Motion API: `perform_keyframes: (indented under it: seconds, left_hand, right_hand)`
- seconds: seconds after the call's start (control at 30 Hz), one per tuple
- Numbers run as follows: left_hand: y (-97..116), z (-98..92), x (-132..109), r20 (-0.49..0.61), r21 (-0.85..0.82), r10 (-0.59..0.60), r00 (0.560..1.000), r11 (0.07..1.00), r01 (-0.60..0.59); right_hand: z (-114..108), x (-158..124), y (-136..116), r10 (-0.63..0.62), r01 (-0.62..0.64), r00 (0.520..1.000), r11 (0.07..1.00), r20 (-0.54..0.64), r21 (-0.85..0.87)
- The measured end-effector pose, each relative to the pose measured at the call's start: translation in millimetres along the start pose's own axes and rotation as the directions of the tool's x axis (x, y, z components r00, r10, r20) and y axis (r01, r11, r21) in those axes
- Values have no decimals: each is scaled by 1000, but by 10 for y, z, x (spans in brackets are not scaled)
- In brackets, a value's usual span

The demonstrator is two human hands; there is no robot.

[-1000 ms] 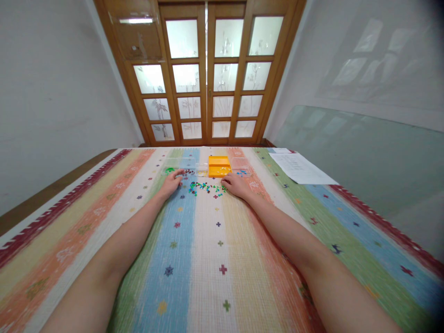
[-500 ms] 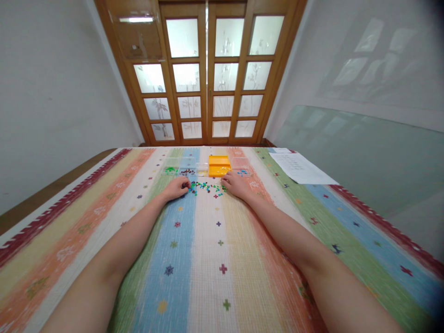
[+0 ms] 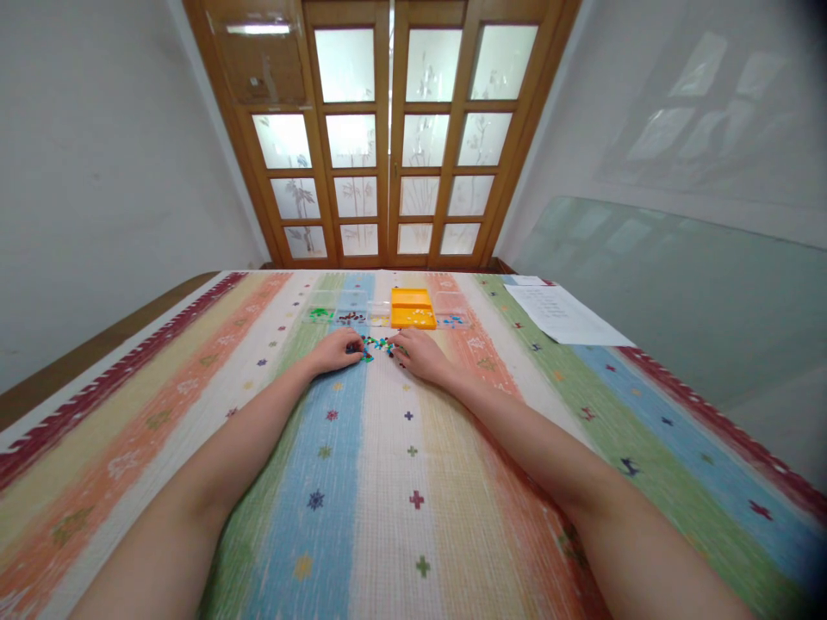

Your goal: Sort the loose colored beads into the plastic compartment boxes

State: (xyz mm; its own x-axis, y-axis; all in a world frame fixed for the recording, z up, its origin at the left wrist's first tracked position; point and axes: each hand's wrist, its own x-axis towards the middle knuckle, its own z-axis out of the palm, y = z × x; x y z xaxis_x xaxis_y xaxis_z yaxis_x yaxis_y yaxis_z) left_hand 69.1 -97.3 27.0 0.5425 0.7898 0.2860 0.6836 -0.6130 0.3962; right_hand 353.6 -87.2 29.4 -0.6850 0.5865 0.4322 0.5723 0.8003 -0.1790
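Observation:
A small pile of mixed green, blue, white and dark pieces [image 3: 379, 344], too tiny to name, lies on the striped cloth between my hands. My left hand [image 3: 337, 349] rests at the pile's left edge, its fingers curled in and closed; what they hold, if anything, is hidden. From the right, my right hand [image 3: 421, 354] reaches over the pile, fingers stretched leftward and touching or covering some pieces. Just behind the pile stands an open yellow box [image 3: 412, 297] with pale pieces in it.
Clear boxes flank the yellow one: green pieces [image 3: 320, 314] and brown pieces [image 3: 351, 318] at left, blue pieces [image 3: 452, 320] at right. A printed paper sheet [image 3: 562, 313] lies at the table's right. Beyond the table [image 3: 388, 517] is a wood-and-glass door [image 3: 390, 172].
My right hand has moved left over the loose pieces, and the visible pile is narrower. My left hand has shifted slightly right. The view has moved a little.

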Motion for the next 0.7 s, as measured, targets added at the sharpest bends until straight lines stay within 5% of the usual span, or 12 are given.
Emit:
perform_keyframes:
  seconds: [0.2, 0.7]
  left_hand:
    - [140, 61, 19, 2, 9, 47, 999, 999, -47]
    - [220, 122, 40, -36, 49, 2, 999, 999, 0]
  right_hand:
    - [31, -5, -73, -51, 59, 995, 995, 89, -86]
    - [24, -22, -63, -46, 51, 997, 996, 64, -77]
